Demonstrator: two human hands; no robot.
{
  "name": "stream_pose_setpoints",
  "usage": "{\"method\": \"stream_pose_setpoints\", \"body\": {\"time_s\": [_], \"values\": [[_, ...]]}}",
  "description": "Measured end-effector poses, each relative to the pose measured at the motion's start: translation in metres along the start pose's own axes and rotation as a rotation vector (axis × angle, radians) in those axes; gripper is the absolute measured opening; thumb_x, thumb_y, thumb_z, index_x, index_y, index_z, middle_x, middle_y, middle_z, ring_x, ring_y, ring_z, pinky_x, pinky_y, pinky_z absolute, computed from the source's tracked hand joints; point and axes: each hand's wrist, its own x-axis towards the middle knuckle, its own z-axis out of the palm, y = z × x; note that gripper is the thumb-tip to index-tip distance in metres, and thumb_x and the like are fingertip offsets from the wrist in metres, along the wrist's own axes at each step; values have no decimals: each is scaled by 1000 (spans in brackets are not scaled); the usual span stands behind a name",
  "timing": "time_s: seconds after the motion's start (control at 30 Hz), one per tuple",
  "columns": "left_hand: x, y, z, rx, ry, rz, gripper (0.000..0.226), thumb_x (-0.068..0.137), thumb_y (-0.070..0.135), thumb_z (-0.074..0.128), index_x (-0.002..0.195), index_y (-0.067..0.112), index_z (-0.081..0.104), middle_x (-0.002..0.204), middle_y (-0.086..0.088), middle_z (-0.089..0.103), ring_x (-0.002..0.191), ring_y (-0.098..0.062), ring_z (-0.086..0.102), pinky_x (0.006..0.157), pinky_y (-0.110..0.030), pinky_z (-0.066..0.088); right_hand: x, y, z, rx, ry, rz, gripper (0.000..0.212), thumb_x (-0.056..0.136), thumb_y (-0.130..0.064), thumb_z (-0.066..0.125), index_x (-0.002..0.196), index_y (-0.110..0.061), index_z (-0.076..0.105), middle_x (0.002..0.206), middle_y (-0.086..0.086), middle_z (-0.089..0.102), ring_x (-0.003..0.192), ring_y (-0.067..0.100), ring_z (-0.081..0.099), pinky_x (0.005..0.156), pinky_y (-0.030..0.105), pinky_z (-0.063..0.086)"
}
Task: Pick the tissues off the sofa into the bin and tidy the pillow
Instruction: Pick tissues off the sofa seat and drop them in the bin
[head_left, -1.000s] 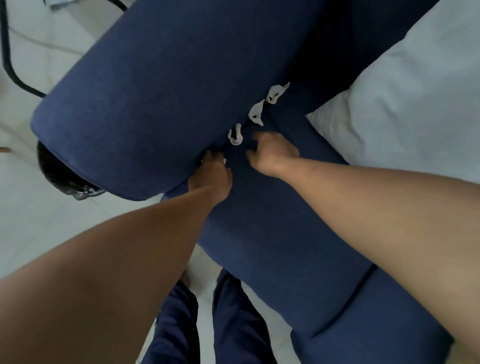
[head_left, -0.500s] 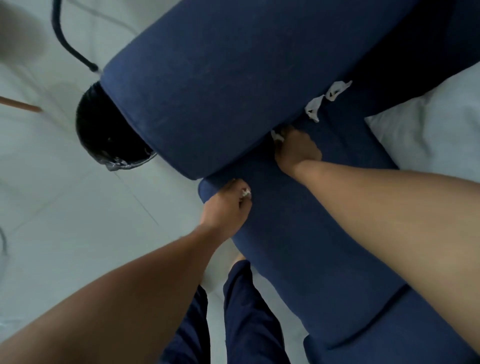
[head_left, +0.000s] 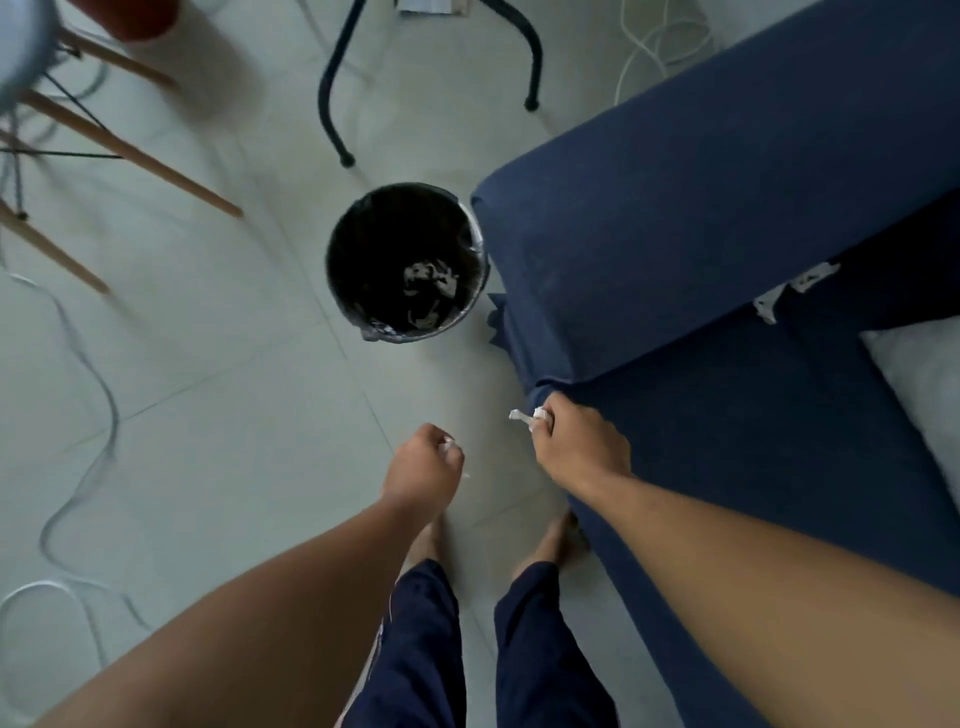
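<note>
My left hand (head_left: 423, 470) is closed over the floor with a bit of white tissue (head_left: 450, 447) showing between its fingers. At the front corner of the blue sofa (head_left: 727, 447), my right hand (head_left: 579, 447) grips a crumpled white tissue (head_left: 527, 417). The black-lined bin (head_left: 358, 306) stands on the floor beyond both hands, beside the sofa's armrest (head_left: 675, 208), with white scraps lying in it. Two more tissues (head_left: 789, 288) lie in the gap between armrest and seat. A white pillow (head_left: 924, 384) shows at the right edge.
A wooden-legged chair (head_left: 119, 145) stands at the far left. Black metal legs (head_left: 332, 104) rise behind the bin. White cables (head_left: 78, 405) trail over the tiled floor on the left and behind the sofa. My bare feet and dark trousers are below my hands.
Both hands have pulled back off the sofa seat, each with a tissue, and now hover near the bin. My view has swung left, bringing the whole bin into sight.
</note>
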Motion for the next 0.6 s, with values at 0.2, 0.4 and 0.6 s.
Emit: {"method": "stream_pose_setpoints", "body": {"time_s": [0.2,0.4,0.6], "values": [[38,-22,-58,-33,81,-45,19,91,28,57,104,18,64,91,1,63,84,-21,55,71,-26,38,5,-61,29,1,-45,10,11,96,-38,52,94,-28,54,103,6,67,95,36,62,66,36,39],[98,23,-125,-40,183,49,20,87,31,56,101,18,62,95,-5,67,86,-27,61,69,-28,41,6,-72,41,-46,-93,59,13,96,-38,56,89,-28,54,104,4,67,95,33,62,67,35,43],[129,51,-158,-86,166,187,45,84,30,66,128,26,60,118,2,68,91,-19,64,58,-20,44,13,-72,43,39,-108,162,23,91,-38,66,79,-25,51,97,2,64,85,29,59,67,34,44]]}}
